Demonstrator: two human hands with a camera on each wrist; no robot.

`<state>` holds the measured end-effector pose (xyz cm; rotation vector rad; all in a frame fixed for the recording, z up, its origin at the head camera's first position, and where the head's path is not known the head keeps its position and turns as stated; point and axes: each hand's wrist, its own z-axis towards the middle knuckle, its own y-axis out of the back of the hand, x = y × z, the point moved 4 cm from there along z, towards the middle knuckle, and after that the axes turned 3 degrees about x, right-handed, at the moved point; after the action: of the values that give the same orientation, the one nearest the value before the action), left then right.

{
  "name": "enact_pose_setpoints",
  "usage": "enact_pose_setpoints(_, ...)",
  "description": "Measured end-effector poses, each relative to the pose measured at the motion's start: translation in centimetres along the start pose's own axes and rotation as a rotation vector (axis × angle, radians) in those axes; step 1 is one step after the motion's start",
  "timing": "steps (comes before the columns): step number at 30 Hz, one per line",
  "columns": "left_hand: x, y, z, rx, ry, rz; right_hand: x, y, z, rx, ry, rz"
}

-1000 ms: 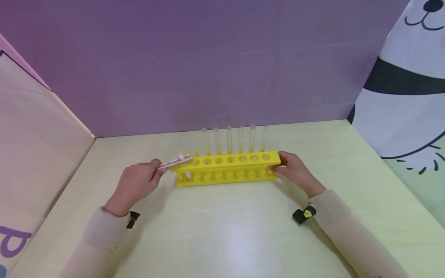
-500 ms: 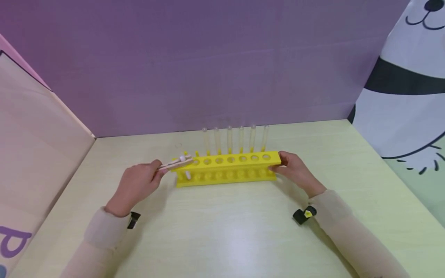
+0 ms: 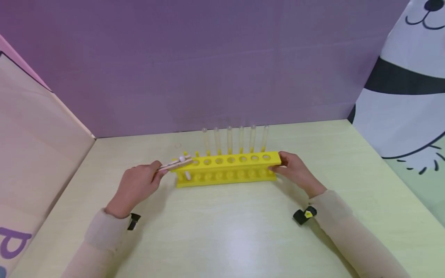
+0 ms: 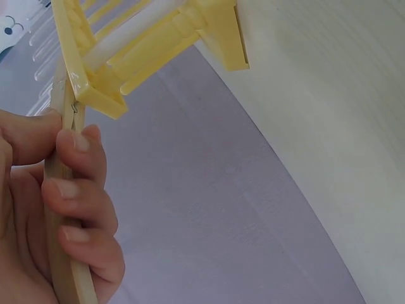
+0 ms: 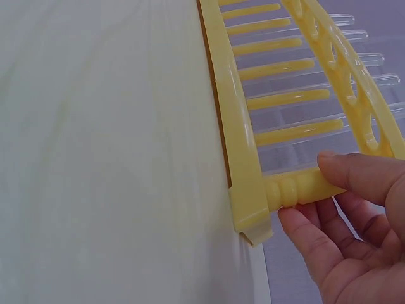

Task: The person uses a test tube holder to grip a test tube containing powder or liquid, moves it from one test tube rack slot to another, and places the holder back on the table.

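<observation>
A yellow test tube rack stands on the table in the head view. My left hand grips a wooden test tube clamp, fingers curled round its handle in the left wrist view. The clamp's jaws reach over the rack's left end, around a clear test tube with a faint rim above. Its whitish lower part passes down inside the rack in the left wrist view. My right hand holds the rack's right end, thumb and fingers pinching the end post in the right wrist view.
Several clear test tubes sit upside down on pegs along the rack's back, and two pegs at the left carry none. A purple backdrop rises behind the pale table. Printed panels flank both sides.
</observation>
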<state>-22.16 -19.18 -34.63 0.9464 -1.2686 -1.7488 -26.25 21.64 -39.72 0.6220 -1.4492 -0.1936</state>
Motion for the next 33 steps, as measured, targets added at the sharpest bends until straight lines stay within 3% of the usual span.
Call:
enact_pose_setpoints(19,0.13,-0.14,0.23,-0.011,0.003,0.041,-0.09,-0.03,0.01,0.005,0.004,-0.021)
enact_pose_setpoints(33,-0.01,0.49,0.16,-0.030,0.020,0.039,-0.18,-0.16,0.17,-0.002,0.009,-0.010)
